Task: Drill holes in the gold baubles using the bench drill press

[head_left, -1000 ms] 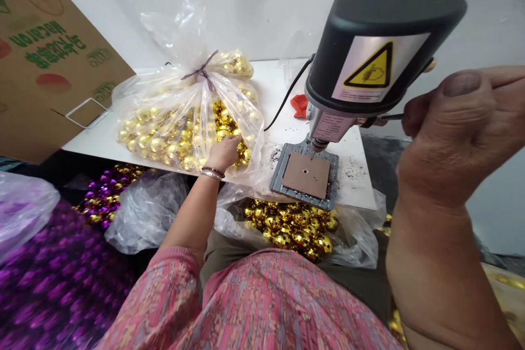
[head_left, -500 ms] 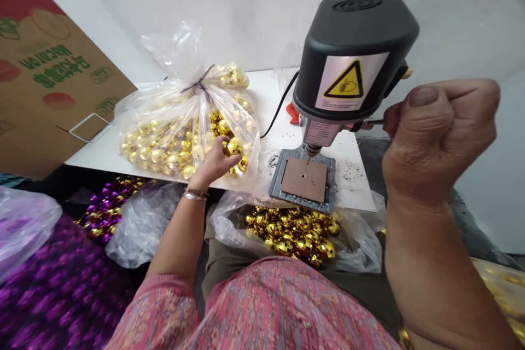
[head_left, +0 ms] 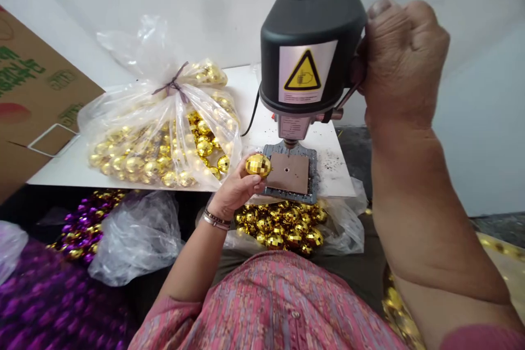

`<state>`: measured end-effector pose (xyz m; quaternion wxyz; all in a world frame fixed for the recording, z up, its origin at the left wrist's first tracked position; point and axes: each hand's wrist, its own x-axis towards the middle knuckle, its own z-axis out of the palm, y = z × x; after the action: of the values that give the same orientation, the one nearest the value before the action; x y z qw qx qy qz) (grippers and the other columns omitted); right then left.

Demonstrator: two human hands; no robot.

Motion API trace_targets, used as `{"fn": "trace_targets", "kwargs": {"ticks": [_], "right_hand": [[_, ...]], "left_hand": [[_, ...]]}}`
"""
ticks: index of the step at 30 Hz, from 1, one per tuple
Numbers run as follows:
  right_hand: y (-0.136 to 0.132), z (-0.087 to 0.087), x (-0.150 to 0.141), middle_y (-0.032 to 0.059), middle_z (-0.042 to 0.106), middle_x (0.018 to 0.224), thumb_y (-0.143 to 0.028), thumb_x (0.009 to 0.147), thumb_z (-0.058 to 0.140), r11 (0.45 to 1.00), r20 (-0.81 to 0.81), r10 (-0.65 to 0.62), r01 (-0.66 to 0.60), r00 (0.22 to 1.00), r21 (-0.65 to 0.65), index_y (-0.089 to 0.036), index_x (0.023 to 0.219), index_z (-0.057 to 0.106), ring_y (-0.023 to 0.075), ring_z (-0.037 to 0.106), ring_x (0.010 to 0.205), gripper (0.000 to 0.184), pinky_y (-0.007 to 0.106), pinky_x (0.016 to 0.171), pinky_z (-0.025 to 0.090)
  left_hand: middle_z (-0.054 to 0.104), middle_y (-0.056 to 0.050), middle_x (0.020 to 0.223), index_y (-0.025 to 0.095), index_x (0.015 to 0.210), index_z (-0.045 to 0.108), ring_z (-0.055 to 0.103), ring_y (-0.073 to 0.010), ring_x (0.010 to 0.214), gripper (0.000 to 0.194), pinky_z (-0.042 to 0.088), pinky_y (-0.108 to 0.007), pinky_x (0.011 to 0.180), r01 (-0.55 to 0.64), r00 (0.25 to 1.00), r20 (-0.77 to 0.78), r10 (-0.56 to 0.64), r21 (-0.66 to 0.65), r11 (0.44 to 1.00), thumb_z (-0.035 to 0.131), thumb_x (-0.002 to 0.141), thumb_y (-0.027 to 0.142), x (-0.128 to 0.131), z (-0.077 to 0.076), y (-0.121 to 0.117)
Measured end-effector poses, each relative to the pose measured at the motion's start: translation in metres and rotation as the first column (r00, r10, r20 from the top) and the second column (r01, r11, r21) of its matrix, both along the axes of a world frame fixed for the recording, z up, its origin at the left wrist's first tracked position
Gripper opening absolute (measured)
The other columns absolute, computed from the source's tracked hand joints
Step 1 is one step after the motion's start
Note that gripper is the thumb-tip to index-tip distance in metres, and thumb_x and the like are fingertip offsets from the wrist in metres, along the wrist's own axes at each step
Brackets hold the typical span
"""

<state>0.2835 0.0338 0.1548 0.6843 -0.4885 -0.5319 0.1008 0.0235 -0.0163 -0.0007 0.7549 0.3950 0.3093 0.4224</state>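
My left hand (head_left: 235,191) pinches a faceted gold ball (head_left: 258,164) and holds it just left of the brown plate (head_left: 290,172) on the drill press base. My right hand (head_left: 400,60) is raised beside the black drill press head (head_left: 310,44), its fingers closed round the feed lever (head_left: 346,97). The drill bit hangs above the plate's small hole. A clear bag of gold balls (head_left: 164,131) lies on the white table (head_left: 61,172) to the left of my left hand.
An open bag with several gold balls (head_left: 287,227) sits in my lap under the table edge. Purple and gold baubles (head_left: 82,227) and a crumpled clear bag (head_left: 135,232) lie at lower left. A cardboard box (head_left: 33,98) stands at left.
My left hand drew a gold ball out of the bag and carried it right toward the drill plate. My right hand moved up on the lever, close to the drill head.
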Motion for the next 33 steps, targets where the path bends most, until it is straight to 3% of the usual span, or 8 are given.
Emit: {"fn": "trace_targets", "kwargs": {"ticks": [3,8,15,21,25,33], "right_hand": [[-0.004,0.001,-0.005,-0.0049,0.039,0.066,-0.037,0.101,0.05,1.0,-0.029,-0.002,0.002,1.0,-0.012,-0.02,0.075,0.03,0.0041,0.039,0.059,0.037,0.017,0.053,0.028],[-0.003,0.005,-0.01,-0.0052,0.032,0.066,-0.031,0.101,0.052,0.999,-0.044,-0.039,0.039,0.998,-0.001,-0.019,0.072,0.027,0.0017,0.036,0.067,0.04,0.013,0.06,0.031],[-0.004,0.006,-0.012,-0.0055,0.029,0.067,-0.033,0.102,0.049,0.999,-0.038,-0.03,0.031,0.999,0.013,-0.02,0.074,0.025,0.0,0.036,0.066,0.039,0.011,0.058,0.029],[-0.005,0.006,-0.01,-0.0062,0.034,0.066,-0.031,0.104,0.045,0.999,0.043,-0.049,0.048,0.998,0.014,-0.022,0.075,0.022,0.0007,0.044,0.071,0.038,0.011,0.07,0.041],[-0.004,0.003,-0.009,-0.0062,0.034,0.063,-0.028,0.103,0.047,0.998,0.017,-0.007,0.006,1.0,0.064,-0.023,0.075,0.026,0.0027,0.049,0.078,0.035,0.014,0.081,0.044],[-0.011,0.004,-0.013,-0.0064,0.031,0.063,-0.032,0.102,0.049,0.999,-0.021,0.041,-0.041,0.999,0.021,-0.022,0.074,0.022,0.0035,0.039,0.067,0.04,0.016,0.068,0.038]], "left_hand": [[0.065,-0.001,0.094,0.023,0.134,0.058,0.057,-0.008,0.068,0.07,0.043,-0.021,0.058,0.016,0.978,-0.209,-0.002,0.064,0.998,0.089,0.073,0.035,0.007,-0.006,0.006],[0.063,0.0,0.086,0.019,0.13,0.059,0.061,-0.0099,0.067,0.054,0.048,-0.022,0.06,0.12,0.841,-0.541,-0.016,0.158,0.98,0.076,0.085,0.045,0.021,-0.007,0.018],[0.067,0.0,0.085,0.019,0.13,0.061,0.059,-0.0114,0.063,0.049,0.049,-0.024,0.059,0.217,0.663,-0.748,0.031,0.231,0.949,0.072,0.085,0.035,0.042,-0.003,0.031],[0.075,-0.006,0.111,0.018,0.139,0.063,0.067,-0.0202,0.093,0.066,0.055,-0.033,0.087,0.276,0.503,-0.853,0.139,0.311,0.91,0.081,0.077,0.032,0.052,0.0,0.037],[0.075,-0.008,0.119,0.018,0.137,0.066,0.068,-0.0223,0.101,0.067,0.054,-0.036,0.096,0.33,0.498,-0.852,0.159,0.356,0.874,0.084,0.073,0.026,0.059,-0.002,0.039],[0.077,-0.01,0.12,0.015,0.142,0.063,0.07,-0.0262,0.109,0.076,0.053,-0.04,0.102,0.265,0.572,-0.812,0.117,0.318,0.91,0.085,0.07,0.025,0.065,-0.012,0.035]]}}
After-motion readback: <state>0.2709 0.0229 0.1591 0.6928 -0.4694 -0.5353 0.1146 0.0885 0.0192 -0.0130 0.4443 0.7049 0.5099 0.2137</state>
